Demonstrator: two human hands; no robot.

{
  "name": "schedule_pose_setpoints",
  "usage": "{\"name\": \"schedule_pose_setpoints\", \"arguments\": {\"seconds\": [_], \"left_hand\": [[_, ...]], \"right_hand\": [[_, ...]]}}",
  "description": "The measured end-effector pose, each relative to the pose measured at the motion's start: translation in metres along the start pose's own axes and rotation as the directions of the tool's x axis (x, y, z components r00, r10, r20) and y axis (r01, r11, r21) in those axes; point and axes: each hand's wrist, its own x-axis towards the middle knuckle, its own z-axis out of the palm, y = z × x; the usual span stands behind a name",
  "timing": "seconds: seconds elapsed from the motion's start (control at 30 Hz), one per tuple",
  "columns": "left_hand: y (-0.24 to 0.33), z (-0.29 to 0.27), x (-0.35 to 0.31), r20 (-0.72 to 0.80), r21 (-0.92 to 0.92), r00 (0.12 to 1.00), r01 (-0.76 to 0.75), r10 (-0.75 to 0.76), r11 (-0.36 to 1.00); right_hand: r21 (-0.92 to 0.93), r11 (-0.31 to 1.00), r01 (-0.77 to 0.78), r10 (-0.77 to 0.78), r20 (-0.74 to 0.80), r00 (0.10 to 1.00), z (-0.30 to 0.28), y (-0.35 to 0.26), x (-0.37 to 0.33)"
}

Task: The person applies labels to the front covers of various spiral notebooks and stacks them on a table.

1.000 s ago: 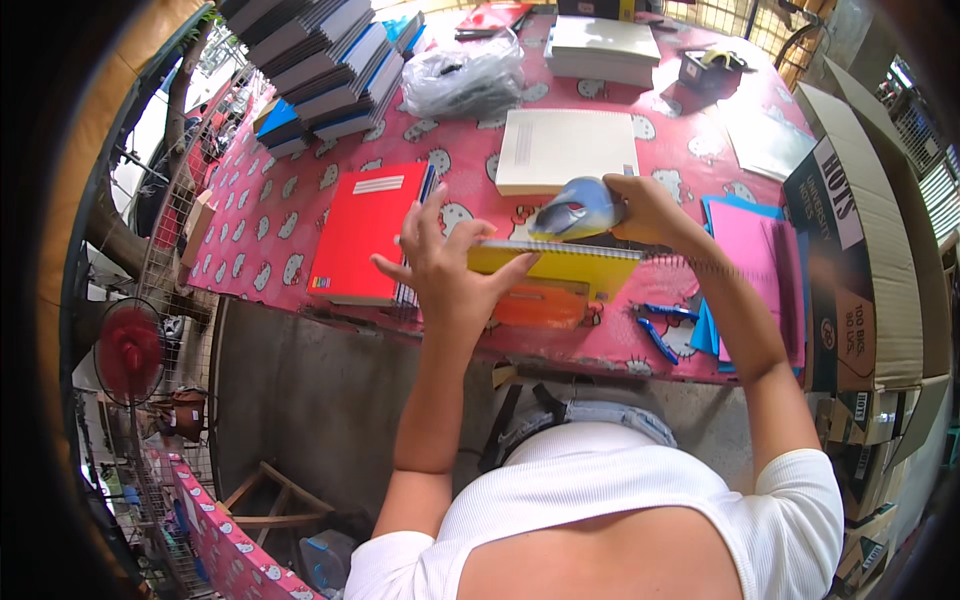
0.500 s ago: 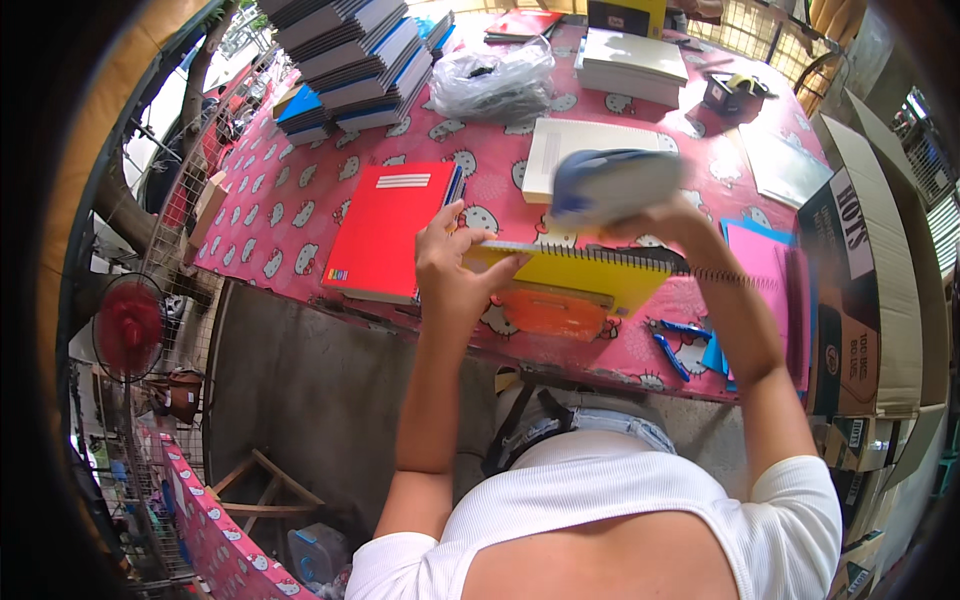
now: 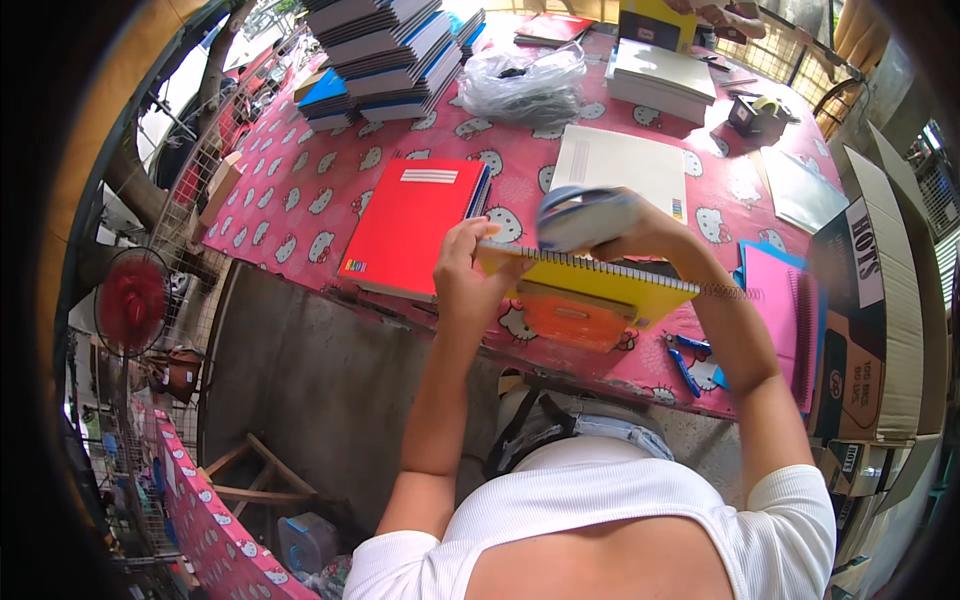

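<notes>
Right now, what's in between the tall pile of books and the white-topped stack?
A crumpled clear plastic bag lies on the table between the tall pile of books and the white-topped stack, as the head view shows.

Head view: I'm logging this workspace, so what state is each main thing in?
Yellow notebook: tilted up, pinched by left hand, coil sticking out past its right end
Blue-gray tool: gripped in right hand
Red notebook: shut, lying flat
White notebook: lying flat
Pliers: handles spread
Plastic bag: crumpled
Cardboard box: flaps open
</notes>
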Motion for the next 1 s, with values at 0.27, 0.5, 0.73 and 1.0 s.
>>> {"name": "schedule_pose_setpoints", "arguments": {"seconds": [0.27, 0.5, 0.73, 1.0], "left_hand": [[-0.014, -0.002, -0.003, -0.03, -0.547, 0.998, 0.032, -0.057, 0.837], [-0.034, -0.011, -0.004, 0.005, -0.564, 0.978, 0.175, -0.208, 0.807], [-0.037, -0.022, 0.007, 0.285, -0.655, 0.958, 0.216, -0.028, 0.725], [-0.046, 0.012, 0.019, 0.262, -0.85, 0.965, 0.233, -0.006, 0.472]], "right_hand": [[-0.167, 0.986, 0.007, 0.009, 0.09, 0.996, 0.009, 0.013, 0.031], [-0.858, 0.512, -0.043, 0.11, 0.016, 0.994, 0.014, 0.023, 0.041], [-0.834, 0.531, -0.15, -0.188, -0.289, 0.939, 0.002, 0.092, -0.092], [-0.647, 0.594, -0.479, 0.197, -0.46, 0.866, 0.066, 0.075, -0.246]]}}
